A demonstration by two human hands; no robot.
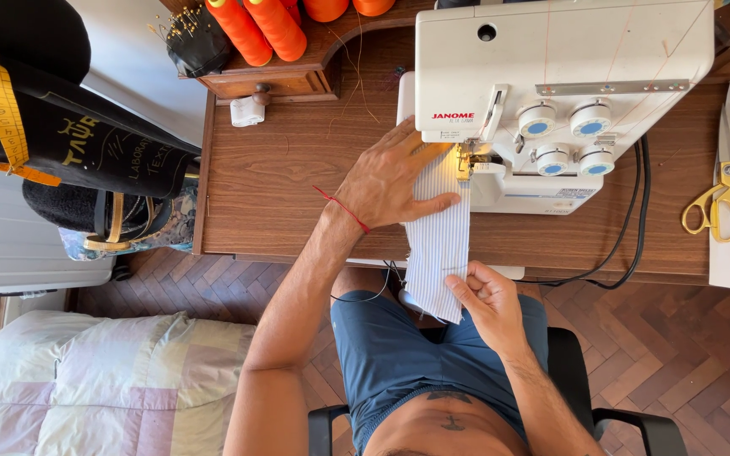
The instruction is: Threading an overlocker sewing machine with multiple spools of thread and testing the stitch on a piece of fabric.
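Cloth (438,245) with thin blue and white stripes is lying on the brown wooden worktop (280,169) and hanging down over its front edge toward the person's lap. It is a long, narrow strip. Its top end is sitting right under the needle part of the white sewing machine (551,76).

The left hand (394,181) is lying flat on the cloth close to the machine, with its fingers (433,204) spread out and pressing down. A red string is going around that wrist. The right hand (487,300) is holding the lower part of the cloth, with its fingers (464,291) pinching the edge below the worktop.

A small wooden shelf (276,80) is standing at the back of the worktop, and big orange spools of thread (259,29) are resting on it. A black pincushion (196,38) full of pins is sitting beside them. Yellow scissors (716,203) are lying to the right of the machine, well apart from the hands. Black cords (631,245) are running from the machine over the worktop edge.
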